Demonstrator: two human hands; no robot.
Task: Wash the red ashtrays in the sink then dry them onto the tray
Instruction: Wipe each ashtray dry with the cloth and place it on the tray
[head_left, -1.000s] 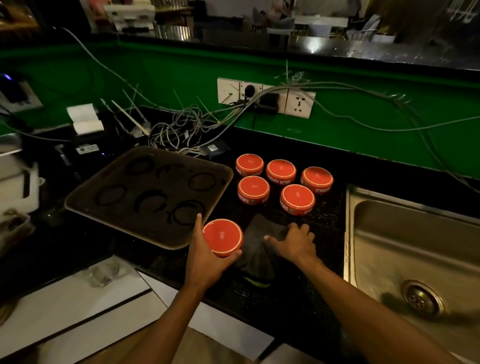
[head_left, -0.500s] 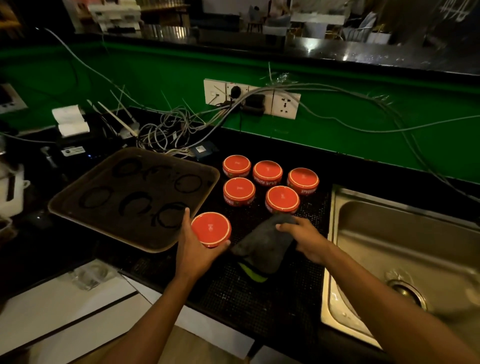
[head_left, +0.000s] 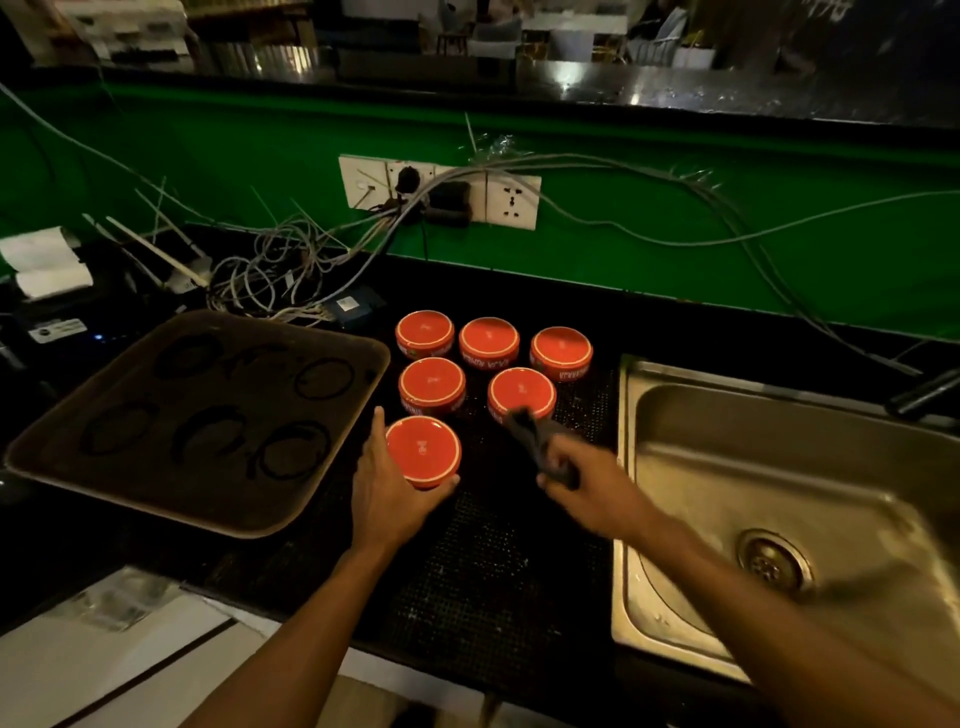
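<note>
Several red ashtrays (head_left: 488, 340) sit upside down on a black mesh mat (head_left: 493, 571) between the tray and the sink. My left hand (head_left: 387, 493) grips the nearest red ashtray (head_left: 423, 451) from its left and front side. My right hand (head_left: 582, 486) holds a dark cloth (head_left: 535, 434) lifted off the mat, blurred by motion, just in front of another ashtray (head_left: 522, 392). The brown tray (head_left: 78, 452) lies to the left and bears several dark ring marks. The steel sink (head_left: 779, 452) is on the right.
A tangle of grey cables (head_left: 270, 275) and a small black box lie behind the tray, under wall sockets (head_left: 511, 200) on the green wall. A receipt printer (head_left: 47, 270) stands at far left. A white counter edge (head_left: 130, 660) runs along the front.
My right hand has picked the dark cloth up from the mat and raised it. My left hand keeps its hold on the nearest ashtray.
</note>
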